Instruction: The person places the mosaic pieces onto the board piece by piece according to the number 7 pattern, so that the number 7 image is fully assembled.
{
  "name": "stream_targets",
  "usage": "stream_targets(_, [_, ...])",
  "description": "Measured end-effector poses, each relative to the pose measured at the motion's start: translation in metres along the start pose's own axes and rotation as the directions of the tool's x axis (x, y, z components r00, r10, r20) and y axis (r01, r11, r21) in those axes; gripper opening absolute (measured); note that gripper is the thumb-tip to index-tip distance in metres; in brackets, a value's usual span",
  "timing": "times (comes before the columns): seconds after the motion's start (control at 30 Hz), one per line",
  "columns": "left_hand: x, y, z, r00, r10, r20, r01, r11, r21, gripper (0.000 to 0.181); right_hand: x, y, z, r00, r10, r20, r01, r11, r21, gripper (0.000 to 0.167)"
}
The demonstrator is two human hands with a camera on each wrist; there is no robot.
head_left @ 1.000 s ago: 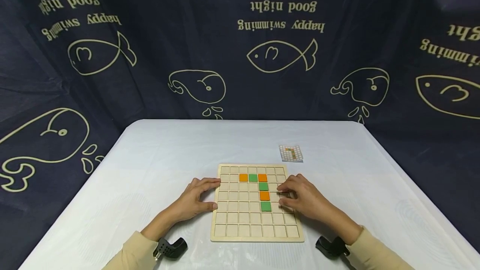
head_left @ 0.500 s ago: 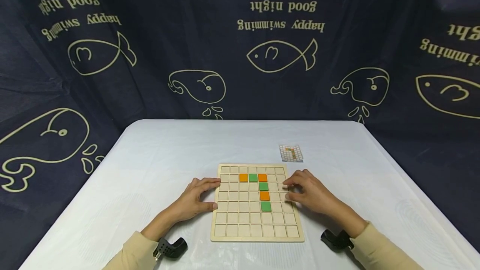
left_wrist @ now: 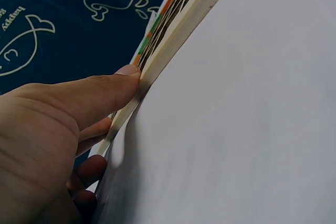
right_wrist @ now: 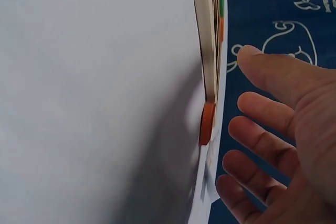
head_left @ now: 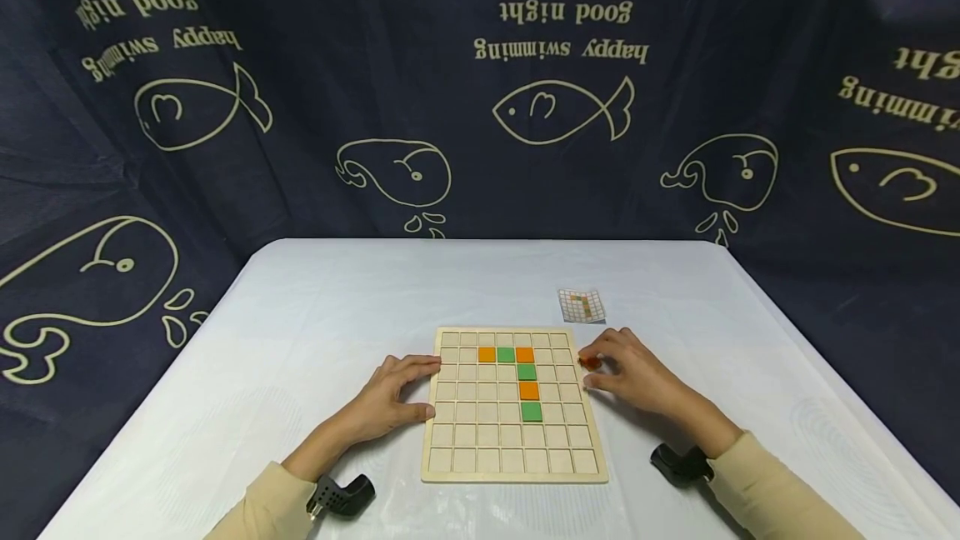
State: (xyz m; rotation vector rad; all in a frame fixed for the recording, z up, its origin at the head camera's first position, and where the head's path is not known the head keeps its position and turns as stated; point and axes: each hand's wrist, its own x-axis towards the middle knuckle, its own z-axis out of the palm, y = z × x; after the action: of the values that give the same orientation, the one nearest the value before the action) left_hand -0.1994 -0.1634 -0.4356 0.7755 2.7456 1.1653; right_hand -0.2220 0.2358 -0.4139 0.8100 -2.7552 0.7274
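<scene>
The wooden grid board (head_left: 499,462) lies flat, with orange and green tiles in some of its squares. Three green tiles include one at the lower end (head_left: 532,412) of the column. My left hand (head_left: 390,398) rests against the board's left edge, thumb and fingertips spread along it. Beyond the right edge, my right hand (head_left: 636,375) hovers with fingers apart and nothing between them. A loose orange tile (right_wrist: 208,124) lies on the table beside the board, just under those fingers; in the head view that orange tile (head_left: 591,362) is partly covered by the hand.
A small paper card (head_left: 582,307) printed with a coloured grid lies behind the board's far right corner. The white-covered table (head_left: 330,298) reaches back to a dark curtain (head_left: 300,182) with fish and whale drawings.
My right hand has moved right, off the board's squares to just past its edge, where the loose orange tile now shows. My left hand has stayed still.
</scene>
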Motion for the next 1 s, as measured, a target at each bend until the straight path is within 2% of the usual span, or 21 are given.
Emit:
stream_targets(0.63, [0.001,-0.001,0.000,1.000,0.005,0.004,-0.005,1.000,-0.024,0.064,0.009,0.021,-0.004,0.995,0.077,0.063,-0.073,0.995,-0.061,0.036])
stream_targets(0.87, [0.001,-0.001,0.000,1.000,0.007,0.017,-0.006,0.998,-0.061,0.063,0.011,0.024,-0.005,0.990,0.104,0.098,-0.099,0.994,-0.052,0.034])
stream_targets(1.0, [0.001,-0.001,0.000,1.000,0.011,0.013,-0.010,0.999,-0.050,0.063,0.012,0.025,-0.005,0.988,0.105,0.112,-0.100,0.994,-0.047,0.034])
